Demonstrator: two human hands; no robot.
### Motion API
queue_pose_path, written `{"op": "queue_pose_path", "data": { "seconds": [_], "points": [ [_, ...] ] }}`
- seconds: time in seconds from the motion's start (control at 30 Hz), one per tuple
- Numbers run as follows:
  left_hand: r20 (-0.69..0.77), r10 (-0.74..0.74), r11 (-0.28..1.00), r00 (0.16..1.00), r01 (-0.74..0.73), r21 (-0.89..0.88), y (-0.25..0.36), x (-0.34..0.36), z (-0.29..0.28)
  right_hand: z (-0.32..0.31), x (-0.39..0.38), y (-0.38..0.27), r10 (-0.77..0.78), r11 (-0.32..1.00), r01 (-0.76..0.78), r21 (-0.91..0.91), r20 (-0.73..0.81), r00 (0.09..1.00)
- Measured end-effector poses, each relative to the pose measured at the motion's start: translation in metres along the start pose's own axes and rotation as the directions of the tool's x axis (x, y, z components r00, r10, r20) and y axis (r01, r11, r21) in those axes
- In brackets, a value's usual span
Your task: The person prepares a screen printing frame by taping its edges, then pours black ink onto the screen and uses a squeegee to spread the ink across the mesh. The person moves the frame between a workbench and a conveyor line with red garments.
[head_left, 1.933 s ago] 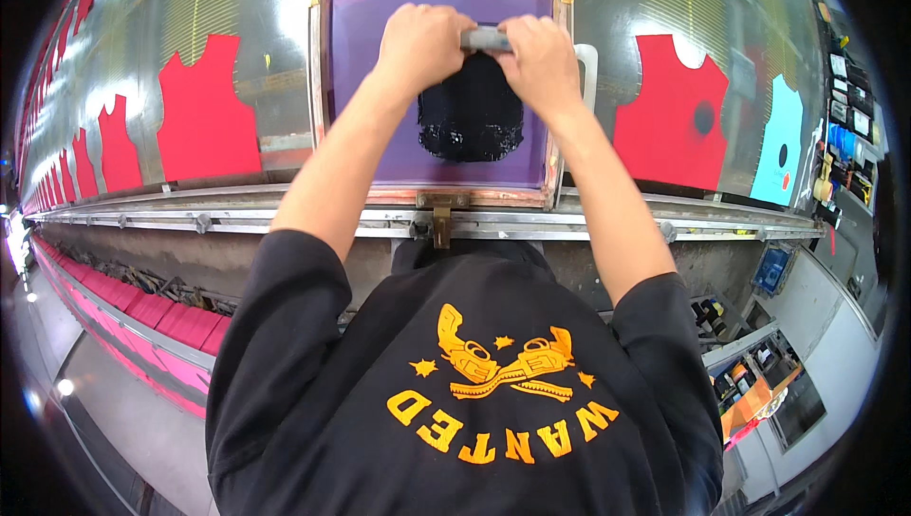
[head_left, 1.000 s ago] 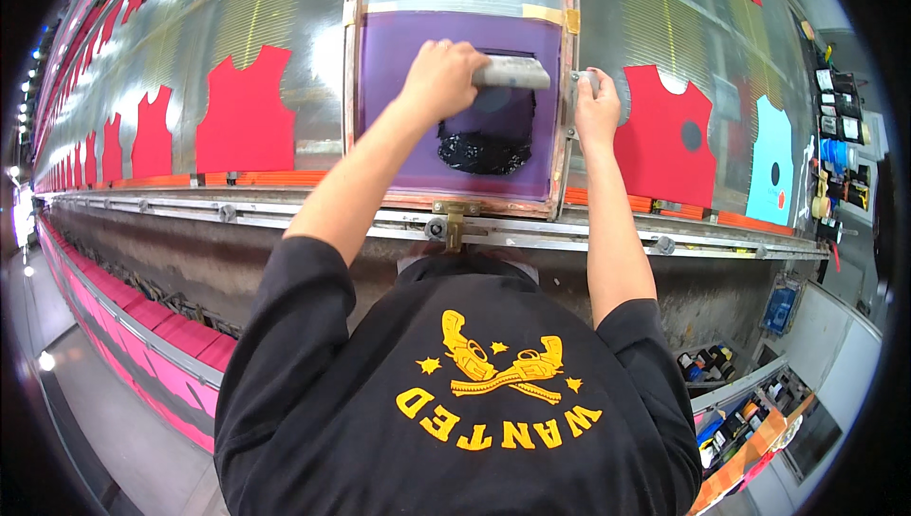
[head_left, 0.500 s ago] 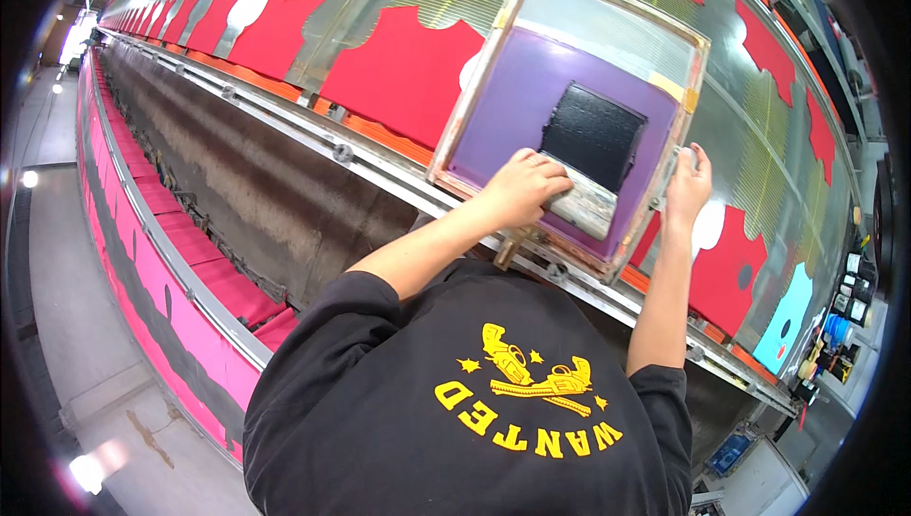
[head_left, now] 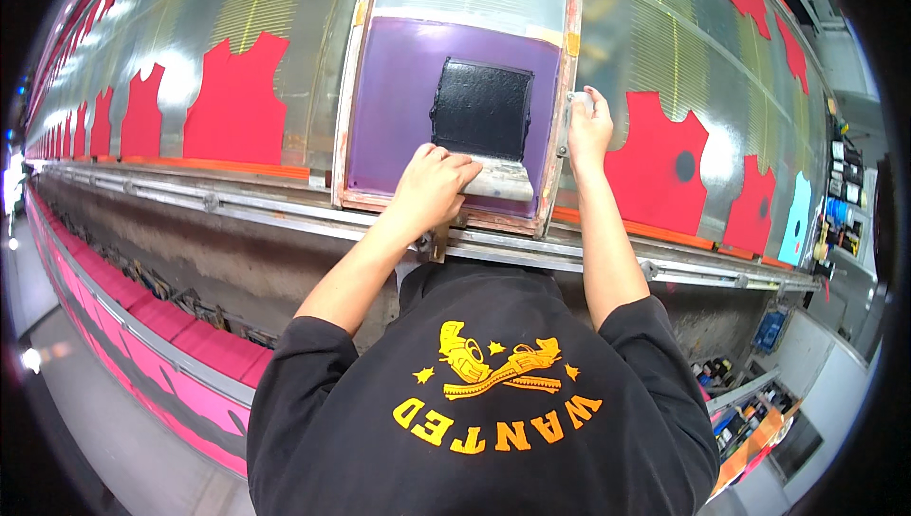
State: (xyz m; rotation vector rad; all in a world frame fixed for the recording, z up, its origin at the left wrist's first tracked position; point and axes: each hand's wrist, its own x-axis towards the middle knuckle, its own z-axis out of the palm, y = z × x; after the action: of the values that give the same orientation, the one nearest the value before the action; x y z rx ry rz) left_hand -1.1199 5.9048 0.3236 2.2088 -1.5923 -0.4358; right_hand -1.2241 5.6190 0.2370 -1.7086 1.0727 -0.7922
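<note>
A screen-printing frame [head_left: 350, 108] with purple mesh [head_left: 394, 89] lies over the long table. On the mesh sits a glossy black ink rectangle [head_left: 482, 108]. My left hand [head_left: 435, 184] is closed on a pale, ink-stained squeegee [head_left: 500, 179], which rests along the near edge of the ink. At the frame's right side, my right hand [head_left: 590, 127] is closed around a small metal side fitting [head_left: 564, 136], its grip partly hidden by the fingers. Just right of that hand lies a red fabric piece [head_left: 650, 169] with a dark round spot.
More red fabric pieces [head_left: 235, 103] lie in rows along the table [head_left: 313, 70]. A metal rail [head_left: 285, 214] runs along its near edge. A cyan piece [head_left: 797, 222] lies far right, near several containers [head_left: 840, 212]. Behind my left side stands another table with pink fabric [head_left: 171, 326].
The frame has shifted one place left along the table, with both hands on it and the squeegee. A red piece with a dark spot now shows to its right. My view has turned.
</note>
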Motion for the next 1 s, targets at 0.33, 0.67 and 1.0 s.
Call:
{"op": "queue_pose_path", "data": {
  "seconds": [0.33,0.67,1.0],
  "points": [
    [0.197,-0.060,0.981,0.979,0.022,0.192,-0.055,0.126,-0.062,0.010,-0.006,-0.015,0.165,0.942,-0.161,-0.295,-0.010,0.986],
    [0.146,-0.082,0.979,0.986,0.052,0.198,-0.085,0.191,-0.052,0.029,0.042,-0.103,-0.483,0.740,0.627,-0.244,0.455,0.748],
    [-0.022,-0.051,0.991,0.998,0.053,0.119,-0.037,0.074,-0.007,0.017,-0.080,-0.077,-0.420,0.668,0.670,-0.324,0.580,0.698]
  ]
}}
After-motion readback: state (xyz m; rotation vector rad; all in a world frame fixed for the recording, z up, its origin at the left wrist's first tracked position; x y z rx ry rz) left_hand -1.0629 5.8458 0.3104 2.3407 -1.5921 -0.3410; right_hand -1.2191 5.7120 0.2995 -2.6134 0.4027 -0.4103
